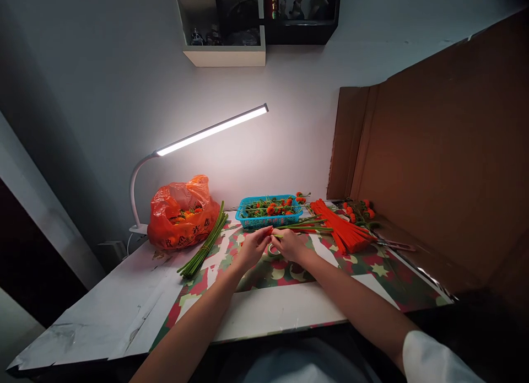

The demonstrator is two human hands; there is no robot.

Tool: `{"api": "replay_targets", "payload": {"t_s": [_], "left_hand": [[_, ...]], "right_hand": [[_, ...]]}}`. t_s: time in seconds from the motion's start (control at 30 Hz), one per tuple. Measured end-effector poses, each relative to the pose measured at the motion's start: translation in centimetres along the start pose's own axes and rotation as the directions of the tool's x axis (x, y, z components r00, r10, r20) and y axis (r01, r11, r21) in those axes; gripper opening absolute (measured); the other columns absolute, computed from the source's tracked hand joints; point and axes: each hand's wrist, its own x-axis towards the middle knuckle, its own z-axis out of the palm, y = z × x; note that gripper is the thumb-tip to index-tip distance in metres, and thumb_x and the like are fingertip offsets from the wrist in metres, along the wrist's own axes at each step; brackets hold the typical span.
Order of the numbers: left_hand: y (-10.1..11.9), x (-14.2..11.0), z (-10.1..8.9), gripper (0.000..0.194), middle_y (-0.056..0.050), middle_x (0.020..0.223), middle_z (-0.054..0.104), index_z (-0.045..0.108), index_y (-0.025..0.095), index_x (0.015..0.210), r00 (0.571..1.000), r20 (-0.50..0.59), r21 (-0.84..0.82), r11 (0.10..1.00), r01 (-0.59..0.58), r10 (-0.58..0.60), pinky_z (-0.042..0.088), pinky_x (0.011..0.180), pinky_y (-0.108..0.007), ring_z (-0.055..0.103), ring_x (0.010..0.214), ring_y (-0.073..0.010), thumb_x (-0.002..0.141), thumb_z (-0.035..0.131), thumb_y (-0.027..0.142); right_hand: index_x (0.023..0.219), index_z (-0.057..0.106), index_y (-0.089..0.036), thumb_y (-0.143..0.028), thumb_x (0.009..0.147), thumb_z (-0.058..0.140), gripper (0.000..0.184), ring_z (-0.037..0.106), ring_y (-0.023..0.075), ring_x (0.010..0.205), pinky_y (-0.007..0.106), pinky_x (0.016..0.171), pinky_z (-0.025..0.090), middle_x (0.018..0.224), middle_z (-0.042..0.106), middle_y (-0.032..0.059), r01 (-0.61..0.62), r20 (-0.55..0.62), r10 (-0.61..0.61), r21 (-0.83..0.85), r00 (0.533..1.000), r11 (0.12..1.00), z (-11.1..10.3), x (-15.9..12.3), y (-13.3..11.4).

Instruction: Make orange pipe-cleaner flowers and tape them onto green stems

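Note:
My left hand [253, 245] and my right hand [290, 244] meet over the middle of the table, both with closed fingers. A small orange-red piece [269, 232] shows at my left fingertips; its exact kind is too small to tell. Thin green stems [309, 227] extend to the right from behind my right hand. Whether that hand grips them is hidden; its fingers pinch something small and greenish. Just below my fingertips is a roll of green tape [273, 251]. A blue basket [250, 223] of orange flowers and greenery stands right behind my hands.
An orange plastic bag [182, 217] and a bundle of green stems [204, 249] lie left. Red-orange strips [345, 231], scissors [394, 245] and more orange flowers [359, 210] lie right. A lit lamp [212, 130] arches above; a cardboard panel [438, 151] walls the right side.

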Motion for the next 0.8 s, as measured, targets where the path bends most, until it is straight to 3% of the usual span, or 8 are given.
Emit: {"api": "replay_targets", "payload": {"t_s": [0.1, 0.2, 0.37, 0.47, 0.53, 0.63, 0.73, 0.8], "left_hand": [[-0.1, -0.1, 0.2, 0.036, -0.009, 0.111, 0.069, 0.063, 0.017, 0.112, 0.998, -0.027, 0.093, 0.994, -0.06, 0.063, 0.054, 0.085, -0.037, 0.065, 0.099, -0.023, 0.082, 0.054, 0.032], [0.3, -0.2, 0.2, 0.034, -0.008, 0.109, 0.069, 0.063, 0.018, 0.114, 0.99, -0.042, 0.178, 0.976, -0.125, 0.135, 0.055, 0.082, -0.035, 0.066, 0.095, -0.0218, 0.084, 0.05, 0.029], [1.6, -0.2, -0.1, 0.035, -0.008, 0.111, 0.068, 0.064, 0.018, 0.114, 0.982, -0.023, 0.152, 0.971, -0.183, 0.189, 0.054, 0.085, -0.035, 0.065, 0.098, -0.0223, 0.085, 0.052, 0.033], [2.1, 0.1, -0.5, 0.045, -0.009, 0.112, 0.068, 0.063, 0.017, 0.116, 0.999, -0.008, -0.054, 0.997, -0.054, 0.054, 0.054, 0.082, -0.036, 0.066, 0.096, -0.023, 0.08, 0.058, 0.044], [2.3, 0.4, -0.9, 0.053, -0.01, 0.103, 0.071, 0.063, 0.015, 0.115, 0.994, 0.01, -0.203, 0.973, 0.109, -0.11, 0.056, 0.073, -0.033, 0.068, 0.085, -0.0214, 0.075, 0.061, 0.051], [2.4, 0.6, -1.4, 0.056, -0.007, 0.079, 0.072, 0.067, 0.012, 0.107, 0.947, 0.076, -0.321, 0.892, 0.319, -0.311, 0.054, 0.059, -0.025, 0.066, 0.066, -0.0163, 0.069, 0.067, 0.053], [2.2, 0.6, -1.6, 0.051, -0.004, 0.067, 0.069, 0.071, 0.013, 0.096, 0.906, 0.161, -0.376, 0.825, 0.423, -0.391, 0.051, 0.057, -0.022, 0.063, 0.059, -0.0126, 0.063, 0.073, 0.052], [2.0, 0.6, -1.6, 0.048, -0.004, 0.068, 0.07, 0.072, 0.014, 0.091, 0.896, 0.186, -0.396, 0.803, 0.445, -0.404, 0.051, 0.058, -0.022, 0.063, 0.06, -0.0116, 0.061, 0.075, 0.05]], "right_hand": [[0.061, 0.041, -0.019, -0.022, 0.081, 0.041, 0.02, 0.033, 0.0105, 0.05, 0.024, 0.052, 0.02, 0.054, 0.042, -0.0022, -0.012, -0.021, 0.014, 0.094, 1.0, 0.996, 0.3, 0.2, -0.2], [0.054, 0.036, -0.019, -0.024, 0.078, 0.041, 0.025, 0.033, 0.0101, 0.049, 0.024, 0.05, 0.022, 0.051, 0.039, -0.0028, -0.086, -0.006, 0.095, 0.354, 0.995, 0.931, 0.8, 0.6, 0.1], [0.056, 0.037, -0.02, -0.036, 0.078, 0.039, 0.027, 0.024, 0.0074, 0.038, 0.022, 0.042, 0.02, 0.043, 0.033, -0.0067, -0.391, 0.298, 0.256, 0.645, 0.92, 0.656, 0.7, 1.2, 0.3], [0.06, 0.042, -0.02, -0.036, 0.076, 0.043, 0.023, 0.02, 0.0059, 0.037, 0.021, 0.04, 0.017, 0.042, 0.032, -0.0088, -0.474, 0.387, 0.273, 0.714, 0.88, 0.514, 0.2, 1.3, 0.1], [0.061, 0.043, -0.019, -0.035, 0.076, 0.044, 0.022, 0.021, 0.0058, 0.037, 0.021, 0.04, 0.017, 0.042, 0.033, -0.0088, -0.431, 0.347, 0.256, 0.716, 0.902, 0.549, -0.1, 1.3, -0.1], [0.058, 0.041, -0.019, -0.034, 0.076, 0.044, 0.023, 0.028, 0.0067, 0.039, 0.021, 0.041, 0.02, 0.044, 0.036, -0.0074, -0.286, 0.229, 0.178, 0.645, 0.957, 0.708, -0.5, 1.1, -0.2], [0.054, 0.04, -0.019, -0.029, 0.074, 0.045, 0.023, 0.032, 0.0073, 0.046, 0.021, 0.044, 0.022, 0.049, 0.036, -0.006, -0.09, 0.111, 0.037, 0.52, 0.993, 0.85, -0.6, 0.9, 0.0], [0.054, 0.041, -0.018, -0.027, 0.074, 0.045, 0.022, 0.032, 0.0074, 0.049, 0.022, 0.046, 0.022, 0.051, 0.037, -0.0054, -0.022, 0.096, -0.027, 0.475, 0.995, 0.88, -0.5, 0.9, 0.2]]}}
